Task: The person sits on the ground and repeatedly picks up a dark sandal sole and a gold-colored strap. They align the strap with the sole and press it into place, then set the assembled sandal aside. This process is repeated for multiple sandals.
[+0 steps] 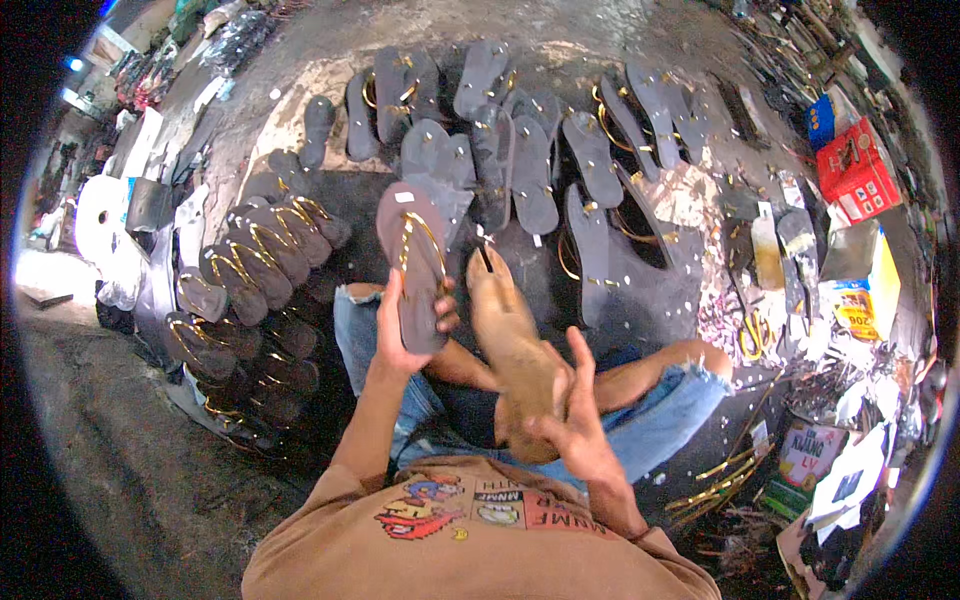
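My left hand [405, 325] grips a dark brown sandal [415, 262] with golden straps, holding it upright above my left knee. My right hand [575, 420] rests with fingers spread against a tan wooden foot-shaped form [515, 345] that lies across my lap, pointing away from me. I sit cross-legged in torn blue jeans on a dark floor.
Several brown sandals with gold straps [255, 265] lie stacked in rows at my left. Grey soles [530, 165] are spread out ahead. At the right stand a red box [855, 170], a yellow box [870, 290], a tin can [810, 455], loose gold straps [715, 490] and scraps.
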